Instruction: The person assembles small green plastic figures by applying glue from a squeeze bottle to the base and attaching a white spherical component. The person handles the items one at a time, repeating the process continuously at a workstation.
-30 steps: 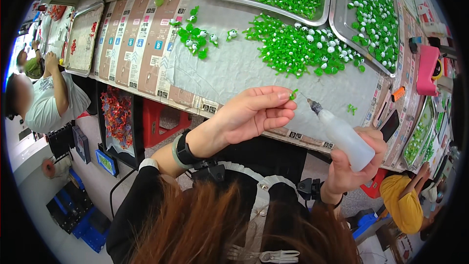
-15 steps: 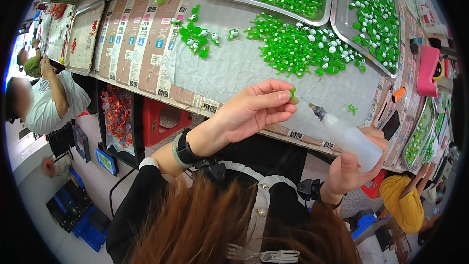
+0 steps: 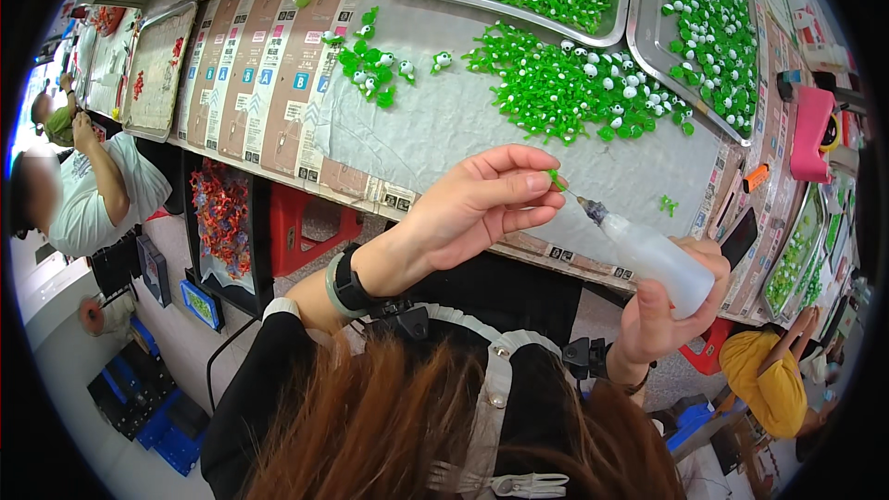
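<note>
Raised, the bottle (image 3: 656, 257) in the right hand's (image 3: 659, 315) grip points up-left at the left hand's (image 3: 472, 208) pinched green piece (image 3: 555, 178).

Left hand (image 3: 477, 208) pinches a tiny green piece (image 3: 555, 178) at thumb and fingertips. Right hand (image 3: 659, 315) grips a white squeeze bottle (image 3: 654, 257); its needle tip touches, or nearly touches, the piece. Beyond the grip: loose green figures (image 3: 574, 88) on the worktable (image 3: 463, 130), two metal trays (image 3: 519, 9) farther off.

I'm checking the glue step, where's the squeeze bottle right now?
In the head view, lower right: the right hand holds the squeeze bottle, its nozzle touching the small green piece pinched by the left hand.
</note>
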Tool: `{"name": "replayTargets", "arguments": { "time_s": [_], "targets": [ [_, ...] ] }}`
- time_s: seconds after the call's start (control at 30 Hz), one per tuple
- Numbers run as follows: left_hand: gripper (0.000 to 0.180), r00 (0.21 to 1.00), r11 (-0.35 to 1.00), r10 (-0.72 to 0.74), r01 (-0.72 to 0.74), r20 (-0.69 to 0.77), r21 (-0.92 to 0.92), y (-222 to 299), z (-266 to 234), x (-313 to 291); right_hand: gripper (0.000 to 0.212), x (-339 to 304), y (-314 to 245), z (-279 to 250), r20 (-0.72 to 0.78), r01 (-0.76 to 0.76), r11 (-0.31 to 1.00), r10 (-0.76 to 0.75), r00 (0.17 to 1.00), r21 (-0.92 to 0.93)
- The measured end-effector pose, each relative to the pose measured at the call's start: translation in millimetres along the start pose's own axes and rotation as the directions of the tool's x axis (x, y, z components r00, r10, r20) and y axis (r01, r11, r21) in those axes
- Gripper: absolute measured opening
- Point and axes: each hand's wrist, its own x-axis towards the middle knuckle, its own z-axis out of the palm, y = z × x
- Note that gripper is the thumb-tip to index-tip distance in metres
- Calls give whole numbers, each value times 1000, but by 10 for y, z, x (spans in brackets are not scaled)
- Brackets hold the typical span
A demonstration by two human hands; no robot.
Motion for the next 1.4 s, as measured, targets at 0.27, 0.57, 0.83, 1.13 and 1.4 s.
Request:
{"name": "replayTargets", "arguments": {
  "time_s": [0.27, 0.57, 0.83, 1.13, 1.4],
  "targets": [
    [16, 1000, 1000, -12, 12, 4, -5, 6, 18, 0, 44, 13, -22, 49, -2, -6, 1000, 6, 1000, -9],
    [16, 999, 999, 18, -16, -43, 38, 33, -56, -4, 37, 272, 272, -328, -308, -128, 942, 227, 924, 310],
    [15, 998, 997, 30, -25, -55, 75, 52, -90, 44, 44, 647, 1269, -904, -346, -282, 926, 186, 920, -252],
    [16, 994, 992, 26, -12, -109, 127, 55, -102, 67, 20, 547, 654, -266, 232, -31, 806, 206, 951, -591],
    [15, 992, 974, 64, -39, -109, 224, 48, -62, 8, 19, 658, 915, -132, 244, -213, 809, 398, 884, -548]
  ]
}}
